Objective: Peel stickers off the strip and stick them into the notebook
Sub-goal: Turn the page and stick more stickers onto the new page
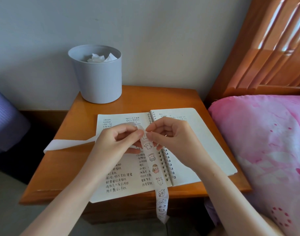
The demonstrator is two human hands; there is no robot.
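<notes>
A spiral notebook (193, 150) lies open on the wooden nightstand (69, 160), its left page covered with handwriting and its right page mostly blank. A long white sticker strip (157, 183) with small cartoon figures hangs down over the spiral and past the table's front edge. My left hand (117, 142) pinches the strip near its top. My right hand (171, 135) pinches the top sticker (144, 135) on the strip with thumb and forefinger. The used, blank end of the strip (64, 144) trails away to the left across the table.
A grey round bin (98, 79) with crumpled white paper stands at the nightstand's back left corner. A bed with a pink cover (268, 143) and a wooden headboard (265, 48) lies to the right. A purple object (4, 120) sits at the left.
</notes>
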